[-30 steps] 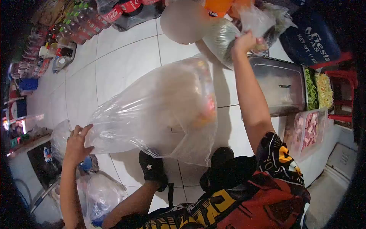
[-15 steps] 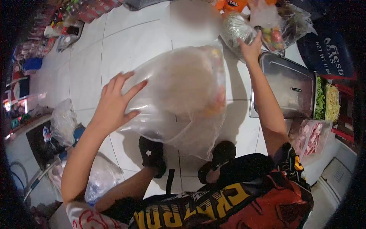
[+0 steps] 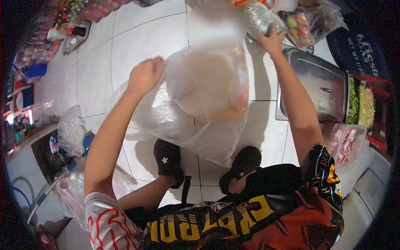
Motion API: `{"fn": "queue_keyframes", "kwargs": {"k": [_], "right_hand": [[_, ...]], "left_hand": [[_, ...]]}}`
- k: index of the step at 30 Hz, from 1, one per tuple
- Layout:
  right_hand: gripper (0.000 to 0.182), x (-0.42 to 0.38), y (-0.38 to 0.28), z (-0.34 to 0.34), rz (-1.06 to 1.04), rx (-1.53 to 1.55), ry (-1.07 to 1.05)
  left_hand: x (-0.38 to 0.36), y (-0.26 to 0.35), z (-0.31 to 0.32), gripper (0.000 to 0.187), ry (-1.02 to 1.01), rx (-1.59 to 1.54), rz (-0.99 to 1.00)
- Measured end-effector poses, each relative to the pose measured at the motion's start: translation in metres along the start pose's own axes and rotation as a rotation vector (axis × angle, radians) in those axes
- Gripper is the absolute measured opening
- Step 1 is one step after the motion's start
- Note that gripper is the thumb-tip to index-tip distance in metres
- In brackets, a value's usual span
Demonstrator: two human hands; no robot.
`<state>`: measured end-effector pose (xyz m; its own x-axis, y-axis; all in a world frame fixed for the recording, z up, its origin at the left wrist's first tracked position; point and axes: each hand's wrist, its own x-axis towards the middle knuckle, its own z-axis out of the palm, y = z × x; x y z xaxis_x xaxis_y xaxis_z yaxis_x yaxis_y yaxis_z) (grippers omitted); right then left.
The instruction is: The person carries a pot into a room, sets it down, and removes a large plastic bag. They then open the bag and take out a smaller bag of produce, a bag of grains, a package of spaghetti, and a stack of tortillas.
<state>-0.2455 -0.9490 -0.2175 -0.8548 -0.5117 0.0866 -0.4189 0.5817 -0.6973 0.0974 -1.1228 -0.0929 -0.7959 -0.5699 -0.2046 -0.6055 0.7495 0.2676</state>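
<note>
A large clear plastic bag [image 3: 154, 110] lies spread on the tiled floor before me, with colourful contents or print along its right side. My left hand [image 3: 146, 76] is closed, pinching the upper left edge of this bag between thumb and fingers. Farther off at the upper right, my right hand [image 3: 273, 41] grips the near side of a smaller, full clear plastic bag [image 3: 259, 18] whose contents I cannot make out. Beside it sits a bag of red and green tomatoes [image 3: 298, 30]. Blurred patches hide part of the large bag and the floor beyond it.
Right of me are a lidded steel tray [image 3: 314, 89], shredded green vegetables [image 3: 353, 98], a paler shredded mix [image 3: 366, 106] and a plastic tub of sliced pink meat [image 3: 346, 143]. A dark blue sack [image 3: 358, 52] stands behind. Bottles [image 3: 79, 10] line the far left.
My left hand has gone from spread fingers on the large bag to a pinch, moving up and right and lifting its edge. My right hand has shifted slightly up with the smaller bag.
</note>
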Motion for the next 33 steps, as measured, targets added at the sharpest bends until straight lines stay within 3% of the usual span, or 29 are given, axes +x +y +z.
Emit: {"fn": "queue_keyframes", "kwargs": {"k": [1, 3, 4, 5, 6, 8, 9, 11, 12, 16, 18, 19, 21, 23, 27, 29, 30, 33], "right_hand": [[0.081, -0.014, -0.018, 0.001, -0.013, 0.001, -0.015], [0.063, -0.072, -0.085, -0.007, -0.319, 0.035, 0.249], [0.047, -0.097, -0.111, -0.008, -0.494, 0.256, 0.170], [0.040, -0.122, -0.135, -0.010, -0.517, 0.409, -0.100], [0.035, -0.153, -0.158, -0.013, -0.389, 0.586, -0.465], [0.034, -0.180, -0.180, -0.004, -0.848, 0.427, -0.777], [0.034, -0.185, -0.179, 0.008, -0.851, 0.428, -0.785], [0.041, -0.191, -0.159, 0.048, -0.873, 0.120, -0.867], [0.051, -0.186, -0.161, 0.053, -0.915, -0.046, -0.813], [0.060, -0.190, -0.171, 0.069, -0.911, -0.341, -0.758], [0.060, -0.187, -0.169, 0.085, -0.835, -0.497, -0.926], [0.060, -0.186, -0.158, 0.100, -0.841, -0.492, -0.924], [0.054, -0.182, -0.141, 0.115, -0.963, -0.217, -0.680], [0.054, -0.174, -0.140, 0.106, -0.969, -0.205, -0.668], [0.052, -0.169, -0.148, 0.112, -0.945, -0.232, -0.610], [0.052, -0.162, -0.155, 0.114, -0.938, -0.243, -0.589], [0.051, -0.160, -0.158, 0.116, -0.927, -0.257, -0.586], [0.050, -0.153, -0.163, 0.123, -0.892, -0.288, -0.580]], "left_hand": [[0.009, 0.005, -0.010, 0.027, 0.000, 0.000, -0.038], [0.026, 0.011, -0.020, 0.036, -0.007, 0.014, -0.062], [0.032, 0.017, -0.023, 0.037, 0.009, 0.047, -0.071], [0.036, 0.023, -0.022, 0.039, 0.021, 0.080, -0.080], [0.041, 0.028, -0.019, 0.039, 0.017, 0.075, -0.092], [0.052, 0.033, -0.014, 0.042, 0.010, 0.040, -0.087], [0.055, 0.034, -0.012, 0.042, 0.010, 0.038, -0.095], [0.061, 0.033, -0.009, 0.044, 0.032, 0.033, -0.115], [0.063, 0.033, -0.010, 0.044, 0.034, 0.033, -0.117], [0.072, 0.042, -0.013, 0.041, 0.038, 0.016, -0.115], [0.072, 0.047, -0.019, 0.039, 0.019, 0.010, -0.126], [0.068, 0.050, -0.022, 0.039, 0.010, 0.081, -0.074], [0.053, 0.048, -0.027, 0.041, 0.003, 0.153, -0.036], [0.033, 0.042, -0.031, 0.053, 0.111, 0.246, 0.142], [-0.008, 0.020, -0.039, 0.058, 0.197, 0.166, 0.111], [-0.019, 0.004, -0.031, 0.053, 0.441, 0.128, 0.191], [-0.026, 0.004, -0.030, 0.041, 0.530, 0.182, 0.255], [-0.029, -0.002, -0.013, 0.030, 0.464, 0.265, 0.300]]}}
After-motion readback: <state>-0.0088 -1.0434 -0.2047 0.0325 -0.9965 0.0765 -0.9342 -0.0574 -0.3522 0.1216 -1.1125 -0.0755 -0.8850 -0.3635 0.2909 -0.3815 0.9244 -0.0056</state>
